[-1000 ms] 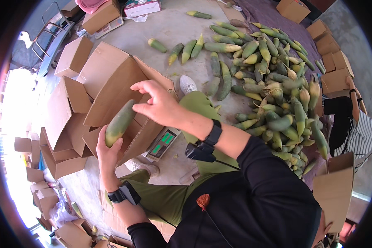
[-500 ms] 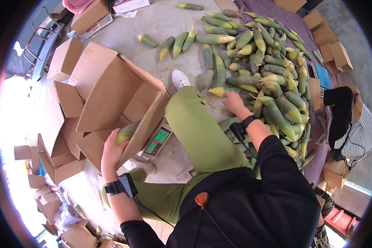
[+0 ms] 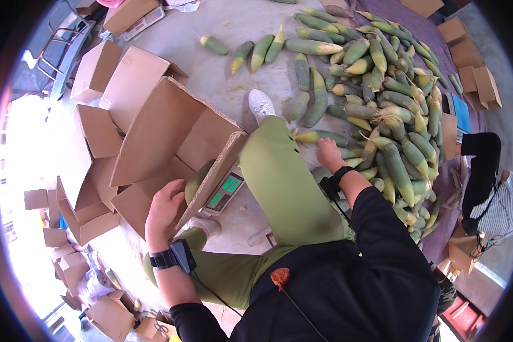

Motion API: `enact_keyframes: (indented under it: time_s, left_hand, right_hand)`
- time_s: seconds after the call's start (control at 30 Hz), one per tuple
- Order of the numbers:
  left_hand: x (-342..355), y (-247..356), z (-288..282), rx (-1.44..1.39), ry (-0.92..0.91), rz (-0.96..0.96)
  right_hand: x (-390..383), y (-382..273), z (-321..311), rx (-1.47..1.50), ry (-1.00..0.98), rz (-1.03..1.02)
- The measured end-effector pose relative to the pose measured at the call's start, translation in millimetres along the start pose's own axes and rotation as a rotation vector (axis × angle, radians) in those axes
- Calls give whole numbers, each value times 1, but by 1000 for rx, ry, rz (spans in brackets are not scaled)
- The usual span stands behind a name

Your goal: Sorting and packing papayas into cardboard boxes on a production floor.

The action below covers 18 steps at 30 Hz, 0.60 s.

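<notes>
My left hand [image 3: 166,206] is over the near flap of an open cardboard box [image 3: 139,137], its fingers loosely bent and apart. Just past its fingertips, a green radish [image 3: 198,181] lies inside the box along the right wall, partly hidden by that wall. My right hand [image 3: 328,153] is at the near-left edge of a large radish pile [image 3: 376,102]. Its fingers press around the near side of a green radish with a yellowish tip [image 3: 308,137], which lies crosswise; the fingertips are partly hidden.
Under the box's right side, a scale [image 3: 225,191] shows a lit green display. Other cardboard boxes [image 3: 94,165] stand left. Several loose radishes [image 3: 262,51] lie ahead on the floor. My shoe [image 3: 261,104] is between box and pile. Another person [image 3: 493,196] is at far right.
My left hand has let go of the radish, which now rests inside the box. My right hand and the yellow-tipped radish have shifted slightly toward me. The whole view has drifted a little.
</notes>
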<state>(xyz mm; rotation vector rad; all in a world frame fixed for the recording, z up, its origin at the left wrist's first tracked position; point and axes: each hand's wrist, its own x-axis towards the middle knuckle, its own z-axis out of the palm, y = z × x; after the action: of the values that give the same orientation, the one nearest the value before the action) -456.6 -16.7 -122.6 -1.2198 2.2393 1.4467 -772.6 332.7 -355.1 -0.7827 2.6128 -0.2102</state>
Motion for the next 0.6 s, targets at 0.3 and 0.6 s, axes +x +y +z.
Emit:
enact_keyframes:
  time_s: [0.3, 0.6]
  left_hand:
    - [-18, 34, 3, 88, 178, 93]
    - [-22, 40, -2, 102, 259, 151]
  right_hand:
    - [57, -40, 19, -238, -13, -279]
    - [31, -32, 61, -500, -103, -314]
